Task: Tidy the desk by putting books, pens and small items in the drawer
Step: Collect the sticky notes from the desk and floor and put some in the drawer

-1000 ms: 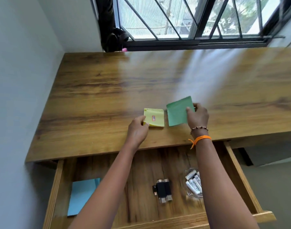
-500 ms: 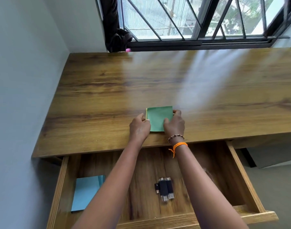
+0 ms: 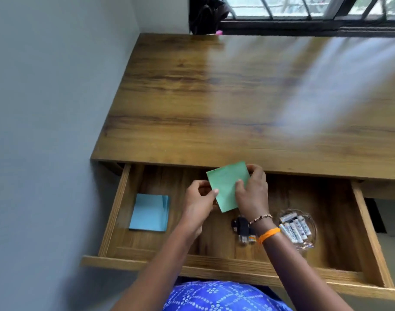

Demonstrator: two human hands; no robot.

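Note:
A green sticky-note pad (image 3: 225, 187) is held tilted above the open wooden drawer (image 3: 214, 263), just in front of the desk's front edge. My right hand (image 3: 251, 191) grips its right side with thumb on top. My left hand (image 3: 197, 203) pinches its lower left edge. The yellow pad seen earlier lies under the green one and is hidden. The wooden desk top (image 3: 248, 104) behind holds no small items.
In the drawer lie a blue sticky-note pad (image 3: 150, 212) at the left, a black clip-like item (image 3: 242, 227) in the middle and a clear dish of batteries (image 3: 296, 227) at the right. A grey wall stands at the left, a barred window (image 3: 304, 10) at the back.
The green pad was laid on the yellow one, then both hands lifted the stack off the desk and brought it back over the open drawer. The view tilted down.

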